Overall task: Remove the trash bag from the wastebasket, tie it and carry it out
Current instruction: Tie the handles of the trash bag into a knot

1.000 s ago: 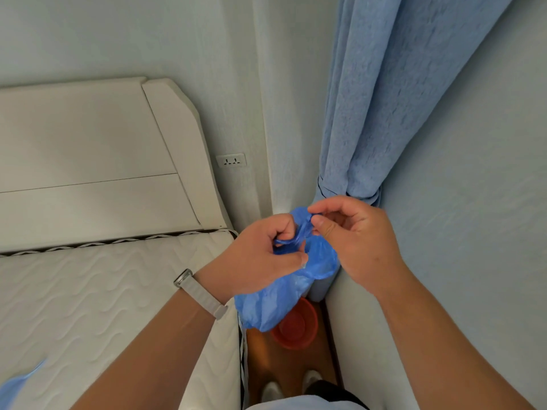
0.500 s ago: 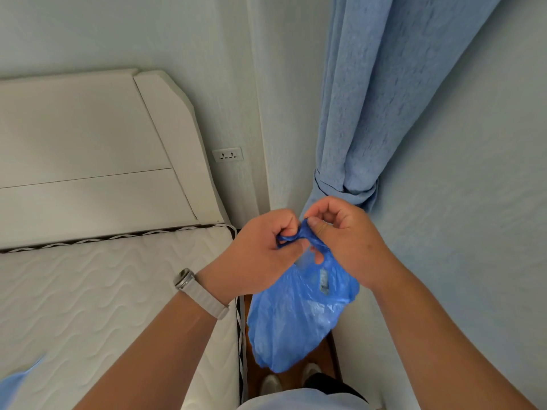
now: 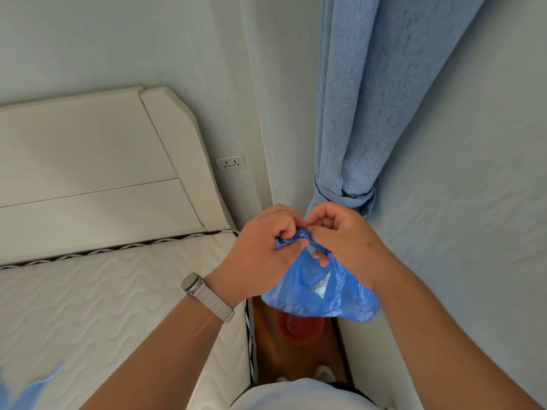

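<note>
A blue plastic trash bag hangs in the air in front of me, with pale scraps showing through its open side. Its twisted handles are bunched between both hands. My left hand, a pale-strapped watch on its wrist, pinches one twisted strand. My right hand grips the other strand, a finger hooked through a loop. Below the bag, the red wastebasket stands on the wooden floor, partly hidden by the bag.
A white quilted mattress and cream headboard fill the left. A tied blue curtain hangs in the corner, beside a wall socket. The narrow floor strip runs between bed and right wall. Blue cloth lies bottom left.
The bag has been lifted higher, uncovering the red wastebasket again. My hands have drawn closer together and the handles are twisted tighter between them.
</note>
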### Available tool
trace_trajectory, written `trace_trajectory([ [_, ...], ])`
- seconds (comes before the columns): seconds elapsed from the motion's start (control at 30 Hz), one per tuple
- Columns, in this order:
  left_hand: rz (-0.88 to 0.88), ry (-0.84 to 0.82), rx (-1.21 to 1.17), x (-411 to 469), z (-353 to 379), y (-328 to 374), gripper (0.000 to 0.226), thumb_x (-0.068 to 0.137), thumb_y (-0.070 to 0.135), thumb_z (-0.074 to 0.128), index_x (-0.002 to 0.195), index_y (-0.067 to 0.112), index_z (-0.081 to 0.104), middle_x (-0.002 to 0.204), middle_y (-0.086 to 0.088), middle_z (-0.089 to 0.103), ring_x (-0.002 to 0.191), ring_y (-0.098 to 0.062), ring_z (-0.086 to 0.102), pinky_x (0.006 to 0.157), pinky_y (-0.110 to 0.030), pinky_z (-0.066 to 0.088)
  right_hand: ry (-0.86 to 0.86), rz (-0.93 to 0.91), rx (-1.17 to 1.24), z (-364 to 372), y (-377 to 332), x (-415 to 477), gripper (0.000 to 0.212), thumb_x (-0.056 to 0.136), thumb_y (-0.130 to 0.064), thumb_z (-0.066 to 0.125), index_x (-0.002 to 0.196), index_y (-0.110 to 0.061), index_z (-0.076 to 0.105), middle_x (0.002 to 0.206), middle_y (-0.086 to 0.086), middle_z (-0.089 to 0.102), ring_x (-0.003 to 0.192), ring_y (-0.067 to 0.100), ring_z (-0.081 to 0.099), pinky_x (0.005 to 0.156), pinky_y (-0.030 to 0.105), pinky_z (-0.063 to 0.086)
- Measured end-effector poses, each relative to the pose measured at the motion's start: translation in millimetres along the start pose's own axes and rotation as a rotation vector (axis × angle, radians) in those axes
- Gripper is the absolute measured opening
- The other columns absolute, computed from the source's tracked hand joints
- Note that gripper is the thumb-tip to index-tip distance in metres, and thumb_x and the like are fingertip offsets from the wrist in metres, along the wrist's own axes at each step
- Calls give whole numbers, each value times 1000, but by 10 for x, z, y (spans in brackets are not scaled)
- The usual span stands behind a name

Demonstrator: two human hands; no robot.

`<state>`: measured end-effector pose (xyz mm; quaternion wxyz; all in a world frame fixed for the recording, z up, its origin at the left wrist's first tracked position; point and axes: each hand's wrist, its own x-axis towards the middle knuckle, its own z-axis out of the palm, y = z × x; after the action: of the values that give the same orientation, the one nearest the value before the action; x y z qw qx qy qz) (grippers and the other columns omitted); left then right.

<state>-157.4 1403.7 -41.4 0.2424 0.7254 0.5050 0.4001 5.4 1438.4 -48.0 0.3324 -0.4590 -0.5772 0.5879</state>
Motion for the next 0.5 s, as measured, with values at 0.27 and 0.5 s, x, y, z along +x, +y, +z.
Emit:
trace_trajectory([
  [0.27, -253, 98, -32, 13, -51, -38, 35, 80, 17, 62, 62, 23, 33, 65, -22, 53, 65, -32, 54, 60, -42, 43, -37, -157, -237, -6, 1, 1, 17, 81, -11, 64, 79, -26, 57, 79, 14, 64, 72, 24, 62, 74, 43, 52],
  [0.5, -370, 75, -54, 17, 39, -84, 40, 85, 9, 63, 62, 21, 33, 55, 2, 35, 47, -8, 31, 48, -23, 31, 69, -248, -389, 95, 126, 3, 21, 79, -12, 72, 78, -19, 53, 77, 0, 59, 72, 17, 58, 72, 38, 50],
])
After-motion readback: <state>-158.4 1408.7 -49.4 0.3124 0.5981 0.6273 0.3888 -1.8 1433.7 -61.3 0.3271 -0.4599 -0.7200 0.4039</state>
